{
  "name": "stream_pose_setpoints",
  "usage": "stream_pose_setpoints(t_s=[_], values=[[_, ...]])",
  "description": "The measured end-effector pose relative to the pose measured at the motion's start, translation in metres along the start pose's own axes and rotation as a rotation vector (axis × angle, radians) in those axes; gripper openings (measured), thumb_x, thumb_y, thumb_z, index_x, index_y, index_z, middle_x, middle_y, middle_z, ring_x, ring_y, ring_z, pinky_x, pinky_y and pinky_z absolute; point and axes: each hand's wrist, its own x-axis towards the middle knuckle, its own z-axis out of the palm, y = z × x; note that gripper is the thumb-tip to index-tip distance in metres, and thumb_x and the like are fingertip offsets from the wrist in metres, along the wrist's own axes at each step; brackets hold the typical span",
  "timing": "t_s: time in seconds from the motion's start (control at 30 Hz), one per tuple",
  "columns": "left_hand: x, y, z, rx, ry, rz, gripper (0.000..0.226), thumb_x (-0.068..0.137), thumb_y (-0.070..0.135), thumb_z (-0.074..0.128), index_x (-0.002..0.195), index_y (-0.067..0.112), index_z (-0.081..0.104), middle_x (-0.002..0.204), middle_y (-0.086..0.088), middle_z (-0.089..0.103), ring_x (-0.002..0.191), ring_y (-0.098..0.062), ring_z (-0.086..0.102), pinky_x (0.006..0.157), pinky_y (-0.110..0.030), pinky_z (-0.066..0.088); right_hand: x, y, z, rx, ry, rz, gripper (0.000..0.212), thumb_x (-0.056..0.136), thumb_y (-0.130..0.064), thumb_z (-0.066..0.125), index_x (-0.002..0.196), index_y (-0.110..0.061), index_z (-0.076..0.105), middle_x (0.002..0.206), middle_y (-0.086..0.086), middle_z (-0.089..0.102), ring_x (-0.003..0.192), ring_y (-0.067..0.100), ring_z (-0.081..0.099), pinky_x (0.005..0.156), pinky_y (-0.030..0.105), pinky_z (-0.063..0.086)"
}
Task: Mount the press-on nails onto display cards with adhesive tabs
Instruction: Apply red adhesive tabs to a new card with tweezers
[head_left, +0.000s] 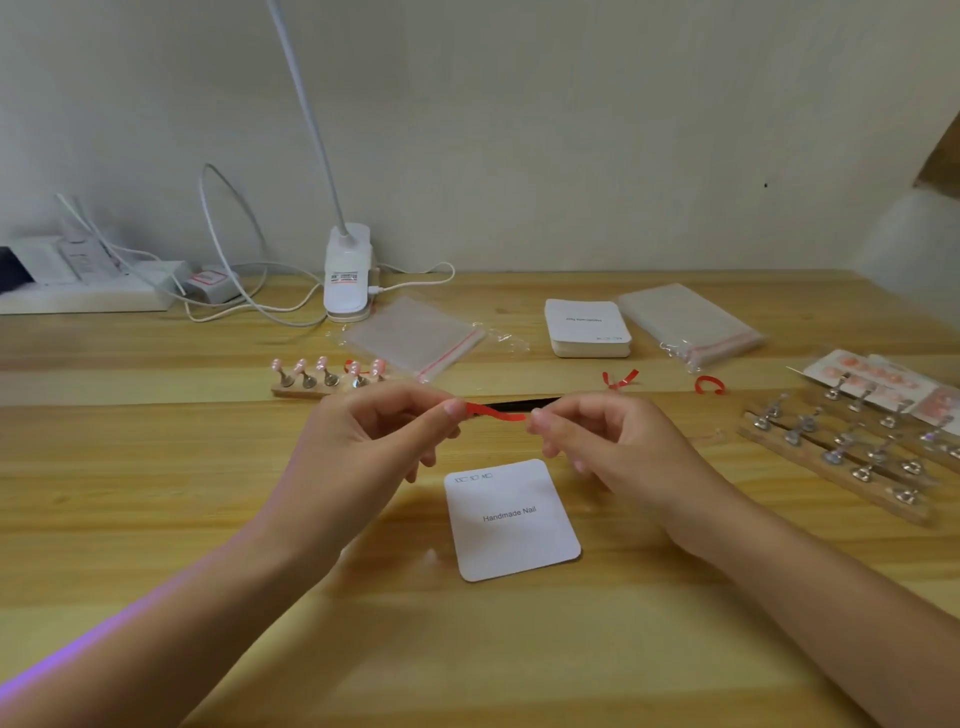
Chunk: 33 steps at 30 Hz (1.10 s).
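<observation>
Right now I see both hands raised above the worktop (675, 649), each pinching one end of a red strip (496, 413) stretched between them: left hand (382, 441), right hand (605, 447). Below and between them, apart from both, a white card (511, 522) lies flat. Pink nails on a wooden stand (324, 376) sit just behind my left hand.

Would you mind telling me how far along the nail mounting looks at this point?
Partly done: finished cards holding nails lie at the far right, beside emptied stands. In hand: the left hand and right hand pinch a red strip above a blank display card. Left: five pink nails wait on their stand, and a card stack remains.
</observation>
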Motion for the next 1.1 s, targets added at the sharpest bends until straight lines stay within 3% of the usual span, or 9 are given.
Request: stream_pose_setpoints(t_s=[0.17, 0.23, 0.37, 0.47, 0.57, 0.77, 0.83, 0.93, 1.1], values=[[-0.0037, -0.0036, 0.0011, -0.012, -0.001, -0.021, 0.025, 0.060, 0.040, 0.064, 0.071, 0.019, 0.073, 0.055, 0.007, 0.061, 0.052, -0.003, 0.050, 0.049, -0.014, 0.041, -0.0004, 0.0005, -0.0001, -0.017, 0.018, -0.007, 0.010, 0.082, -0.026, 0.063, 0.073, -0.024, 0.065, 0.057, -0.018, 0.060, 0.049, -0.005, 0.046, 0.049, 0.006, 0.034], [-0.0043, -0.0046, 0.0016, -0.019, -0.001, -0.033, 0.025, 0.060, 0.040, 0.064, 0.071, 0.020, 0.074, 0.055, 0.008, 0.061, 0.053, -0.003, 0.050, 0.050, -0.015, 0.042, -0.0008, 0.0005, 0.0000, -0.008, 0.032, -0.014, 0.007, 0.080, -0.032, 0.062, 0.076, -0.026, 0.064, 0.063, -0.016, 0.059, 0.055, 0.001, 0.046, 0.049, 0.009, 0.036], [-0.0037, -0.0027, 0.0022, -0.029, -0.015, -0.020, 0.022, 0.062, 0.038, 0.065, 0.070, 0.019, 0.074, 0.056, 0.007, 0.062, 0.052, -0.003, 0.050, 0.049, -0.015, 0.042, -0.0026, 0.0015, 0.0037, -0.054, -0.029, -0.060, 0.031, 0.069, -0.050, 0.056, 0.091, -0.030, 0.065, 0.063, -0.023, 0.054, 0.053, -0.003, 0.042, 0.050, 0.006, 0.032], [-0.0029, -0.0009, 0.0023, -0.021, -0.016, -0.006, 0.020, 0.063, 0.038, 0.065, 0.068, 0.021, 0.073, 0.055, 0.008, 0.061, 0.051, -0.002, 0.049, 0.049, -0.014, 0.041, -0.0023, 0.0024, 0.0052, -0.068, 0.010, -0.074, 0.012, 0.078, -0.036, 0.061, 0.077, -0.026, 0.068, 0.059, -0.022, 0.057, 0.053, -0.001, 0.043, 0.049, 0.007, 0.033], [-0.0040, -0.0021, 0.0019, -0.014, -0.001, -0.006, 0.020, 0.063, 0.037, 0.064, 0.068, 0.020, 0.073, 0.056, 0.007, 0.062, 0.051, -0.002, 0.050, 0.049, -0.015, 0.041, -0.0022, 0.0038, 0.0030, -0.041, 0.058, -0.075, 0.011, 0.079, -0.029, 0.065, 0.068, -0.026, 0.067, 0.062, -0.015, 0.060, 0.063, 0.008, 0.048, 0.054, 0.011, 0.037], [-0.0078, -0.0049, 0.0027, -0.017, 0.013, -0.027, 0.022, 0.061, 0.038, 0.064, 0.071, 0.021, 0.073, 0.060, 0.006, 0.064, 0.052, -0.003, 0.051, 0.050, -0.016, 0.042, -0.0059, -0.0019, 0.0043, -0.034, 0.033, -0.101, 0.044, 0.059, -0.059, 0.055, 0.073, -0.019, 0.070, 0.068, 0.006, 0.056, 0.055, 0.004, 0.043, 0.049, 0.010, 0.033], [-0.0077, -0.0043, 0.0037, -0.011, 0.008, -0.026, 0.024, 0.062, 0.038, 0.064, 0.073, 0.019, 0.073, 0.061, 0.006, 0.064, 0.052, -0.003, 0.051, 0.050, -0.016, 0.042, -0.0058, -0.0021, 0.0053, -0.034, 0.040, -0.090, 0.037, 0.062, -0.054, 0.057, 0.073, -0.021, 0.070, 0.066, 0.004, 0.056, 0.049, 0.001, 0.040, 0.046, 0.008, 0.031], [-0.0069, -0.0031, 0.0044, -0.012, 0.011, -0.029, 0.023, 0.062, 0.037, 0.064, 0.073, 0.019, 0.073, 0.060, 0.005, 0.064, 0.052, -0.003, 0.051, 0.049, -0.015, 0.042, -0.0047, -0.0003, 0.0049, -0.031, 0.058, -0.077, 0.013, 0.075, -0.037, 0.064, 0.069, -0.026, 0.067, 0.069, 0.004, 0.059, 0.060, 0.007, 0.047, 0.052, 0.011, 0.036], [-0.0078, -0.0043, 0.0036, 0.005, 0.021, -0.031, 0.021, 0.063, 0.037, 0.064, 0.072, 0.020, 0.073, 0.058, 0.007, 0.063, 0.051, -0.003, 0.051, 0.049, -0.015, 0.042, -0.0042, -0.0003, 0.0025, 0.007, 0.099, -0.082, 0.017, 0.082, -0.025, 0.062, 0.067, -0.019, 0.065, 0.054, -0.013, 0.055, 0.051, -0.001, 0.043, 0.048, 0.007, 0.034]])
